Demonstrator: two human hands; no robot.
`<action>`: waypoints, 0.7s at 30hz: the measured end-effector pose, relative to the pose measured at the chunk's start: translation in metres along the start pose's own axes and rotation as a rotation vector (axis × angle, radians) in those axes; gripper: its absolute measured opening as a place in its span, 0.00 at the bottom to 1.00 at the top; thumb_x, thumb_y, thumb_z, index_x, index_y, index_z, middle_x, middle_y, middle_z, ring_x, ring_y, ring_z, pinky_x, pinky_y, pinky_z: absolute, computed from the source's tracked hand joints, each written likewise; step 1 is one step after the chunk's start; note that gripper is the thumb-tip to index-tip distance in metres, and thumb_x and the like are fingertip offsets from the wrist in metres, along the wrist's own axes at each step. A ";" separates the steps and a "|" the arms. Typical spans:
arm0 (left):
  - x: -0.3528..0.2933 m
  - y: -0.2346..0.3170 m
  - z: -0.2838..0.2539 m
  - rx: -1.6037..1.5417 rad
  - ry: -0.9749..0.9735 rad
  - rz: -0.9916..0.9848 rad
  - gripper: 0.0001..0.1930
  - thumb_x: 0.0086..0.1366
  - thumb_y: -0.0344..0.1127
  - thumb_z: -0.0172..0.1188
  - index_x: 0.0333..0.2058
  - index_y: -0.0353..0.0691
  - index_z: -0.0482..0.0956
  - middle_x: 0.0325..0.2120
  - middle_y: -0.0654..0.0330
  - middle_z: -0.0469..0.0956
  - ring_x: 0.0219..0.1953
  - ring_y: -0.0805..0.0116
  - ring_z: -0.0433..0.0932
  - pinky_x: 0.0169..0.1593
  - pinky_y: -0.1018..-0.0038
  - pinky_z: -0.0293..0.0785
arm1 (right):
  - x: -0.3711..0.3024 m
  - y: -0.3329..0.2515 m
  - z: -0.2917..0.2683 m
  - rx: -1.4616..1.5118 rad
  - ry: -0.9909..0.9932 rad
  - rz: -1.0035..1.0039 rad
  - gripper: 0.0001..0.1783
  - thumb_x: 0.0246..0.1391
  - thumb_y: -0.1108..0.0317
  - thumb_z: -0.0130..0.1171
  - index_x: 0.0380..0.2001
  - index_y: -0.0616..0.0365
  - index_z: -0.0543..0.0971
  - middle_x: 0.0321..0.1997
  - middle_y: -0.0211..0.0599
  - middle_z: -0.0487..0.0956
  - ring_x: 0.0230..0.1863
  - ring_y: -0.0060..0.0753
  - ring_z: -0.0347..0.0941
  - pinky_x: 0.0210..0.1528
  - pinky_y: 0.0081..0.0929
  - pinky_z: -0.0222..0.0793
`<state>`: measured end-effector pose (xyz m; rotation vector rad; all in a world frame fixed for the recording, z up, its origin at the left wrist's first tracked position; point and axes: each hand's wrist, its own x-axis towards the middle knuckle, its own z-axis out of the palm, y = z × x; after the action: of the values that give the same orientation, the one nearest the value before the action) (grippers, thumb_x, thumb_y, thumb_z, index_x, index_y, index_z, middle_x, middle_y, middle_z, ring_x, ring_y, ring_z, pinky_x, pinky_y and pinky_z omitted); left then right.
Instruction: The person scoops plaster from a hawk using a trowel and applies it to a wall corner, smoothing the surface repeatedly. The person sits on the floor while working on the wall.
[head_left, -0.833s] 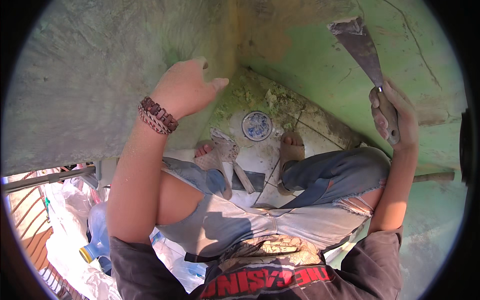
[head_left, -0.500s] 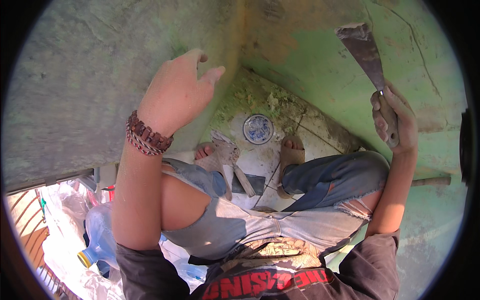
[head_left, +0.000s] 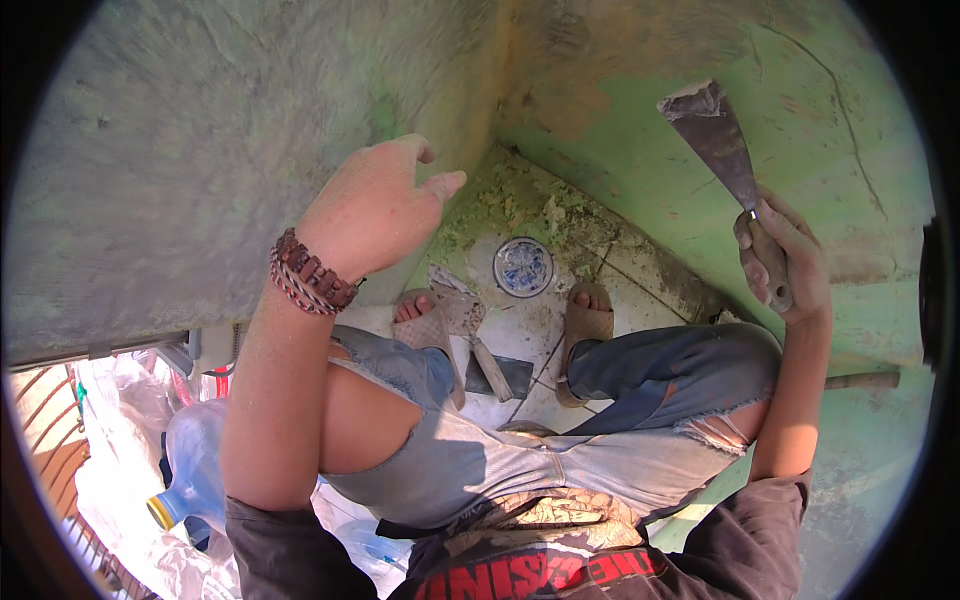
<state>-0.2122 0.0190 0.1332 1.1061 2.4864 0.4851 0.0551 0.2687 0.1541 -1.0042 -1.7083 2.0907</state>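
My right hand (head_left: 785, 255) is wrapped round the handle of a putty knife (head_left: 715, 150), held near the green wall on the right. Its wide blade points up and to the left, and a whitish-grey smear of filler covers the tip. My left hand (head_left: 385, 205), with a beaded bracelet at the wrist, is raised in front of the left wall. Thumb and forefinger stand apart with nothing visible between them; the other fingers are mostly hidden. On the tiles between my feet, a second putty knife (head_left: 485, 360) caked with residue lies beside a dark flat piece (head_left: 510, 377).
Two patchy green-grey walls (head_left: 200, 170) meet in the corner ahead. Near it, a round blue-and-white thing (head_left: 523, 267) sits on the dirty tiles. A large bluish plastic bottle (head_left: 195, 470) and plastic bags (head_left: 110, 440) crowd the lower left. A stick-like handle (head_left: 862, 381) lies at the right.
Both hands sit slightly lower in the picture, the putty knife with the right one. My view has shifted a little. Both hands keep much the same pose.
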 end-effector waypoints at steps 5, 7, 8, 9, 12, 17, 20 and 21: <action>0.000 0.007 -0.002 -0.006 -0.066 -0.026 0.26 0.63 0.48 0.57 0.49 0.29 0.73 0.42 0.40 0.77 0.46 0.48 0.77 0.49 0.61 0.71 | 0.018 0.003 0.010 -0.093 -0.088 0.176 0.24 0.63 0.61 0.50 0.56 0.68 0.67 0.25 0.35 0.71 0.14 0.19 0.65 0.09 0.16 0.59; -0.003 0.014 -0.001 0.011 -0.117 -0.022 0.26 0.63 0.48 0.57 0.49 0.29 0.73 0.40 0.39 0.78 0.44 0.46 0.77 0.48 0.61 0.71 | 0.028 0.004 0.017 -0.219 -0.126 0.233 0.24 0.63 0.60 0.50 0.55 0.67 0.68 0.24 0.35 0.72 0.14 0.21 0.65 0.09 0.17 0.59; -0.007 0.016 0.000 0.016 -0.135 -0.007 0.26 0.62 0.48 0.58 0.48 0.29 0.74 0.39 0.39 0.78 0.43 0.44 0.77 0.47 0.60 0.72 | 0.034 0.004 0.020 -0.241 -0.136 0.246 0.24 0.63 0.59 0.50 0.55 0.66 0.68 0.24 0.35 0.72 0.15 0.21 0.66 0.10 0.18 0.59; -0.011 0.018 0.001 0.022 -0.154 0.009 0.26 0.62 0.47 0.58 0.47 0.28 0.74 0.37 0.38 0.78 0.42 0.43 0.77 0.46 0.59 0.72 | 0.041 0.005 0.023 -0.261 -0.144 0.260 0.24 0.63 0.59 0.50 0.55 0.66 0.69 0.24 0.35 0.72 0.15 0.22 0.66 0.10 0.19 0.60; -0.019 0.017 0.010 0.029 -0.176 0.065 0.25 0.61 0.47 0.60 0.45 0.28 0.74 0.33 0.38 0.78 0.39 0.40 0.77 0.42 0.57 0.72 | 0.060 0.013 0.034 -0.246 -0.181 0.305 0.21 0.63 0.59 0.50 0.53 0.64 0.70 0.25 0.36 0.73 0.15 0.24 0.66 0.11 0.21 0.60; -0.018 0.010 0.015 0.030 -0.237 0.106 0.24 0.60 0.47 0.61 0.41 0.28 0.75 0.30 0.37 0.77 0.37 0.38 0.76 0.39 0.53 0.72 | 0.089 0.043 0.039 -0.270 -0.234 0.371 0.17 0.63 0.60 0.49 0.47 0.62 0.72 0.26 0.36 0.74 0.17 0.25 0.67 0.12 0.23 0.62; -0.013 0.005 0.016 0.051 -0.270 0.075 0.24 0.60 0.47 0.61 0.41 0.28 0.74 0.29 0.37 0.77 0.36 0.38 0.76 0.39 0.53 0.71 | 0.100 0.061 0.043 -0.305 -0.228 0.398 0.17 0.62 0.60 0.49 0.46 0.62 0.73 0.27 0.35 0.75 0.18 0.24 0.68 0.13 0.23 0.62; -0.012 0.003 0.016 0.061 -0.273 0.066 0.24 0.60 0.47 0.61 0.41 0.28 0.74 0.29 0.37 0.77 0.36 0.38 0.76 0.39 0.53 0.71 | 0.103 0.066 0.045 -0.310 -0.234 0.406 0.18 0.62 0.59 0.49 0.47 0.62 0.72 0.27 0.35 0.75 0.18 0.24 0.68 0.14 0.23 0.63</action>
<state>-0.1956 0.0142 0.1231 1.1941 2.2458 0.2580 -0.0347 0.2779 0.0595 -1.3370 -2.1457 2.3065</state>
